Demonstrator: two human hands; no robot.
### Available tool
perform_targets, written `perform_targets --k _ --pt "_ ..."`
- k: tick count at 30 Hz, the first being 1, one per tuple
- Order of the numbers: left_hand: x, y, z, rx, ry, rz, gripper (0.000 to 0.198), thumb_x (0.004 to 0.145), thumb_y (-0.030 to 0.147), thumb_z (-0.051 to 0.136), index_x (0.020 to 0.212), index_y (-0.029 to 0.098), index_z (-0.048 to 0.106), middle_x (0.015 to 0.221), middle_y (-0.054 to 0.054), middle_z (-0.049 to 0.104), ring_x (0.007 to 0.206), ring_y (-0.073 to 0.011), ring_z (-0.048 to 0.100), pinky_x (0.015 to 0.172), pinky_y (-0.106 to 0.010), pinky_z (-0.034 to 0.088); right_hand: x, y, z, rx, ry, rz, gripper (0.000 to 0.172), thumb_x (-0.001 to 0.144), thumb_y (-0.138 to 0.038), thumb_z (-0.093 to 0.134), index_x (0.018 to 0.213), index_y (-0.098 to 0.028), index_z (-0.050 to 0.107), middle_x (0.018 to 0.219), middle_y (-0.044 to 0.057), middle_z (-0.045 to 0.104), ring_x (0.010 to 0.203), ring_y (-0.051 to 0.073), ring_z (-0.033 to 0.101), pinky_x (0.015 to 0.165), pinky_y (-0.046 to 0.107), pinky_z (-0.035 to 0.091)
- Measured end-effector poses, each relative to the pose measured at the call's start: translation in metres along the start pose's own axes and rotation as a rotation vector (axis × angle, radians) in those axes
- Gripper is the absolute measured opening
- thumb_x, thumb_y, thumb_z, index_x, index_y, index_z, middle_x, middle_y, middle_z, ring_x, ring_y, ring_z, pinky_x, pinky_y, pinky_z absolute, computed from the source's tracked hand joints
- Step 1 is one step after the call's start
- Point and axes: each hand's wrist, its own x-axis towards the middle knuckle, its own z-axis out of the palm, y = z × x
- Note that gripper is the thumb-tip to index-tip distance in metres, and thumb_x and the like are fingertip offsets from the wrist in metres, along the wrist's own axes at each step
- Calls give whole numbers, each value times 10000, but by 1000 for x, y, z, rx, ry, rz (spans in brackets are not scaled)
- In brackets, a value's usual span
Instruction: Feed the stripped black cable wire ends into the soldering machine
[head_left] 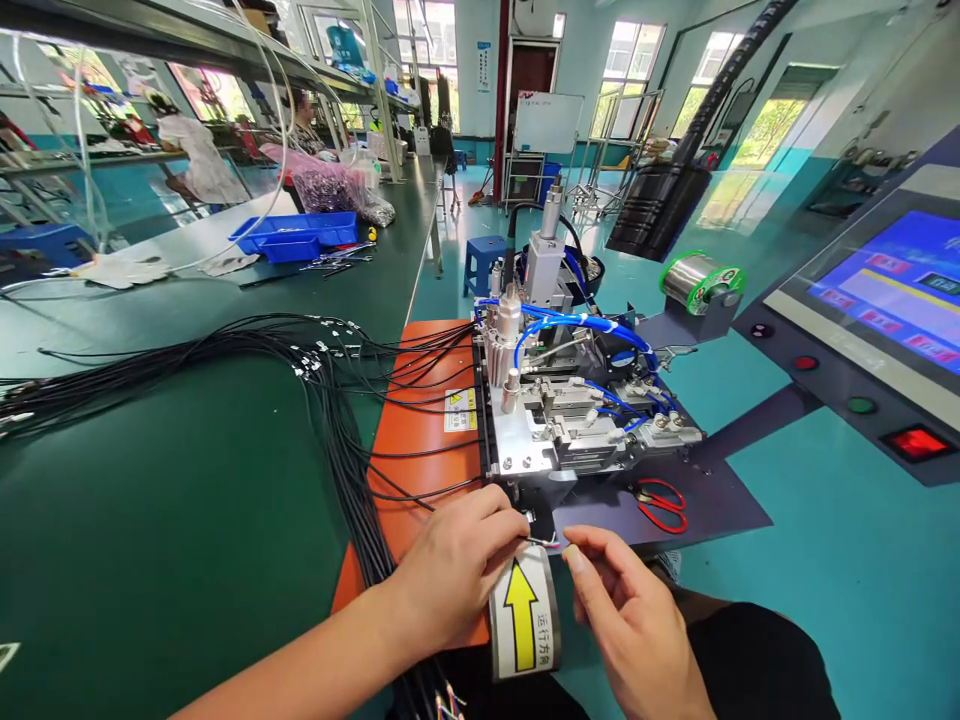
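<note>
Between the fingers of my left hand (469,550) is a thin black cable (535,540), its stripped end with small coloured wires pointing right. The thumb and forefinger of my right hand (626,605) pinch together just beside those wire tips; whether they grip a wire is too small to make out. Both hands are at the front of a metal machine (592,420) with blue air hoses. Below them is a white guard plate (525,625) with a yellow arrow. Several black cables (424,455) run across an orange board (416,420) to the machine.
A thick cable bundle (345,450) lies along the green table (187,520). Red-handled scissors (664,505) rest on the machine's dark base. A solder wire spool (701,282) and a control panel (862,345) stand at right. Blue trays (296,235) sit farther back.
</note>
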Motion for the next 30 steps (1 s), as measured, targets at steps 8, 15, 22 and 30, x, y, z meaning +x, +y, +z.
perform_targets --k 8,15,22,30 --pt "-2 -4 17 -1 99 45 230 1025 239 448 893 171 624 811 -34 541 726 -161 511 646 -268 402 1 1 4 -11 107 -161 328 933 -486 565 1090 -221 679 940 67 709 742 202 674 685 265 575" --pt "-3 -3 18 8 94 67 243 1024 201 414 859 159 589 797 -40 528 725 -170 492 653 -286 410 1 1 9 -88 68 -332 279 987 -367 510 1164 -215 663 1020 87 685 812 194 679 742 254 579" --pt "-4 -4 20 16 92 73 240 1017 189 406 861 163 585 799 -43 529 720 -173 493 643 -286 417 0 6 11 -140 53 -392 267 1006 -304 482 1203 -212 637 1049 96 678 844 197 689 725 253 580" --pt "-4 -4 20 38 86 67 252 1019 191 403 834 160 570 792 -43 527 714 -172 489 642 -287 409 -1 7 13 -257 100 -596 296 994 -190 478 1257 -190 614 1039 105 676 938 210 682 805 279 566"
